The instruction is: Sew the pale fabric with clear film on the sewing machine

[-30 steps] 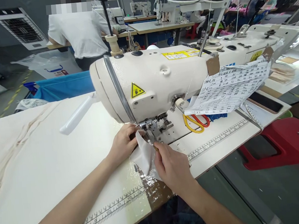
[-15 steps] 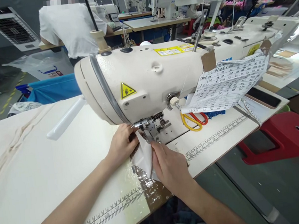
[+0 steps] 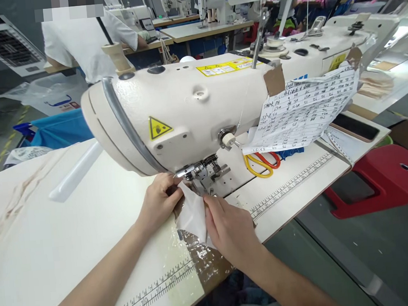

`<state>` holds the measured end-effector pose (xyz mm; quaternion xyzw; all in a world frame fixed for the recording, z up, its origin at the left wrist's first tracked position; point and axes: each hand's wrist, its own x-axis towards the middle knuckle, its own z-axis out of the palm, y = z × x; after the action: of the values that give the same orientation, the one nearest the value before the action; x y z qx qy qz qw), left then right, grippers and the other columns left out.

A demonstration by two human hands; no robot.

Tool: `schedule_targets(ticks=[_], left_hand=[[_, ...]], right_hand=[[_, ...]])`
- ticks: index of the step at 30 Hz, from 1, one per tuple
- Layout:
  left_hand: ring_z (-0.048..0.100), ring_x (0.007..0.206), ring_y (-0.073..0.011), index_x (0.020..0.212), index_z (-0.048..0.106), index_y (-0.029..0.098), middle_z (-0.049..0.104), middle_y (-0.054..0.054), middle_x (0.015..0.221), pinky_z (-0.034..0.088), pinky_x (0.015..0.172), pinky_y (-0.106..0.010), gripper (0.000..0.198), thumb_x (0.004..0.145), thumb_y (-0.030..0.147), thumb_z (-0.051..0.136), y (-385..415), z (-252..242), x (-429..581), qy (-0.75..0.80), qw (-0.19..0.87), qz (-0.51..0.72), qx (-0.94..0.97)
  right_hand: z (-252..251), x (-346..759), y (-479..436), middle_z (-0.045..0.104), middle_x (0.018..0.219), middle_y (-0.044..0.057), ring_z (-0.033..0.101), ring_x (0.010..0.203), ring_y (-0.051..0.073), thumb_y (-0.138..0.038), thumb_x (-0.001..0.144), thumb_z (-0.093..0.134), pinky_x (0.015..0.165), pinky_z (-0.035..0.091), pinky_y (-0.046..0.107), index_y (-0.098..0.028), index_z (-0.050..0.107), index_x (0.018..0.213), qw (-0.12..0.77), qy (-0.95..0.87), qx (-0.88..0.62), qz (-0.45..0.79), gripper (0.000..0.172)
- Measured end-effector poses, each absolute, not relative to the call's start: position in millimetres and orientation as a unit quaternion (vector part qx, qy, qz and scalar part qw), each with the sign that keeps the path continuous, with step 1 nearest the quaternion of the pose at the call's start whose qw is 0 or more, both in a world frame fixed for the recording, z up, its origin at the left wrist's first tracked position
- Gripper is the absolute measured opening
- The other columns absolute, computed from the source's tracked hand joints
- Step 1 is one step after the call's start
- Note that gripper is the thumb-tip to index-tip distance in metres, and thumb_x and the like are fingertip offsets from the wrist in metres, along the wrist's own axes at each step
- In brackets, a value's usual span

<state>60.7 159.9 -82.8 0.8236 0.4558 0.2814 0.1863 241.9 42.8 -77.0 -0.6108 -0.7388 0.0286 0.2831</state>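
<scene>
A piece of white fabric (image 3: pixel 192 216) lies under the needle area of the sewing machine (image 3: pixel 182 112), its near part hanging toward me. My left hand (image 3: pixel 159 197) is closed on the fabric's left edge, close beside the presser foot (image 3: pixel 202 184). On the near right side, my right hand (image 3: pixel 229 222) pinches the fabric between thumb and fingers. Part of the fabric is hidden behind the fingers and the machine head.
Yellow-and-red-handled scissors (image 3: pixel 258 164) lie right of the needle area. A handwritten sheet (image 3: pixel 300 111) hangs from the machine arm. A phone (image 3: pixel 354 126) rests at the table's right, above a red stool (image 3: pixel 381 180). A person in a white shirt (image 3: pixel 73 45) sits beyond.
The view has shifted slightly, so the machine appears further left. The fabric between my hands looks a little more spread out. Both hands keep their hold near the presser foot.
</scene>
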Motion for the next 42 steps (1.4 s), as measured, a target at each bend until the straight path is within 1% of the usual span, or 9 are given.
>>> schedule_targets(ticks=[4, 9, 14, 18, 23, 26, 29, 33, 42], left_hand=[[0.063, 0.084, -0.0209, 0.085, 0.068, 0.021, 0.070, -0.004, 0.090, 0.052, 0.075, -0.035, 0.017, 0.086, 0.026, 0.051, 158.3, -81.5, 61.5, 0.437, 0.169, 0.288, 0.835], [0.063, 0.084, -0.0213, 0.090, 0.069, 0.020, 0.072, -0.005, 0.092, 0.052, 0.075, -0.035, 0.020, 0.093, 0.018, 0.049, 157.6, -80.1, 64.3, 0.328, 0.061, 0.316, 0.888], [0.062, 0.091, -0.0224, 0.099, 0.071, 0.019, 0.072, -0.008, 0.100, 0.055, 0.078, -0.035, 0.026, 0.093, 0.012, 0.046, 158.1, -69.3, 59.4, 0.252, 0.017, 0.261, 0.932], [0.060, 0.097, -0.0248, 0.113, 0.070, 0.016, 0.068, -0.012, 0.109, 0.056, 0.084, -0.039, 0.040, 0.088, 0.006, 0.040, 151.6, -57.7, 54.4, 0.229, 0.025, 0.200, 0.952], [0.056, 0.102, -0.0305, 0.112, 0.070, 0.010, 0.064, -0.016, 0.113, 0.057, 0.085, -0.047, 0.035, 0.088, 0.013, 0.044, 132.4, -55.3, 67.0, 0.280, -0.008, 0.150, 0.948], [0.055, 0.107, -0.0316, 0.108, 0.070, 0.009, 0.064, -0.017, 0.115, 0.057, 0.087, -0.047, 0.032, 0.092, 0.015, 0.043, 119.5, -61.1, 77.3, 0.329, -0.032, 0.153, 0.931], [0.055, 0.115, -0.0305, 0.118, 0.066, 0.003, 0.064, -0.019, 0.121, 0.057, 0.094, -0.047, 0.037, 0.098, 0.018, 0.039, 109.8, -69.6, 79.7, 0.348, -0.042, 0.181, 0.919], [0.054, 0.125, -0.0266, 0.126, 0.063, 0.002, 0.065, -0.016, 0.128, 0.051, 0.108, -0.045, 0.042, 0.101, 0.021, 0.036, 104.7, -76.7, 73.7, 0.337, -0.031, 0.198, 0.920], [0.057, 0.125, -0.0296, 0.127, 0.063, -0.001, 0.066, -0.017, 0.129, 0.053, 0.105, -0.046, 0.046, 0.102, 0.023, 0.034, 104.0, -77.3, 76.2, 0.322, -0.091, 0.194, 0.922]], right_hand=[[-77.9, 242.0, 42.1, 0.070, 0.088, 0.006, 0.068, 0.063, 0.021, -0.013, 0.098, 0.043, 0.046, 0.044, 0.032, -0.010, 0.061, 0.119, 0.279, -0.741, -0.610, 0.023, 0.028], [-80.1, 240.9, 45.0, 0.072, 0.089, 0.007, 0.070, 0.067, 0.020, -0.012, 0.098, 0.047, 0.048, 0.044, 0.031, -0.009, 0.062, 0.120, 0.269, -0.746, -0.609, 0.009, 0.027], [-81.2, 241.2, 39.0, 0.074, 0.094, 0.011, 0.072, 0.072, 0.023, -0.011, 0.100, 0.045, 0.052, 0.048, 0.031, -0.005, 0.058, 0.124, 0.273, -0.743, -0.611, -0.015, 0.028], [-80.4, 247.8, 2.6, 0.074, 0.094, 0.009, 0.074, 0.074, 0.024, -0.012, 0.098, 0.040, 0.055, 0.052, 0.032, -0.011, 0.055, 0.122, 0.325, -0.726, -0.602, 0.077, 0.028], [-82.5, 262.3, -42.2, 0.067, 0.075, 0.000, 0.069, 0.059, 0.020, -0.013, 0.096, 0.036, 0.047, 0.047, 0.028, -0.021, 0.051, 0.110, 0.342, -0.716, -0.581, 0.182, 0.022], [-81.8, 272.0, -45.6, 0.071, 0.085, 0.001, 0.071, 0.066, 0.020, -0.010, 0.095, 0.035, 0.050, 0.049, 0.026, -0.021, 0.050, 0.116, 0.323, -0.731, -0.579, 0.162, 0.027], [-78.7, 278.7, -40.4, 0.072, 0.095, 0.004, 0.073, 0.075, 0.019, -0.007, 0.095, 0.035, 0.057, 0.052, 0.026, -0.019, 0.051, 0.120, 0.320, -0.745, -0.575, 0.110, 0.032], [-75.7, 279.2, -37.2, 0.070, 0.092, 0.004, 0.071, 0.073, 0.020, -0.009, 0.097, 0.035, 0.058, 0.053, 0.028, -0.017, 0.053, 0.121, 0.307, -0.757, -0.571, 0.083, 0.031], [-74.6, 274.1, -32.0, 0.067, 0.089, 0.005, 0.068, 0.071, 0.021, -0.008, 0.096, 0.034, 0.056, 0.047, 0.030, -0.016, 0.056, 0.117, 0.276, -0.763, -0.579, 0.081, 0.032]])
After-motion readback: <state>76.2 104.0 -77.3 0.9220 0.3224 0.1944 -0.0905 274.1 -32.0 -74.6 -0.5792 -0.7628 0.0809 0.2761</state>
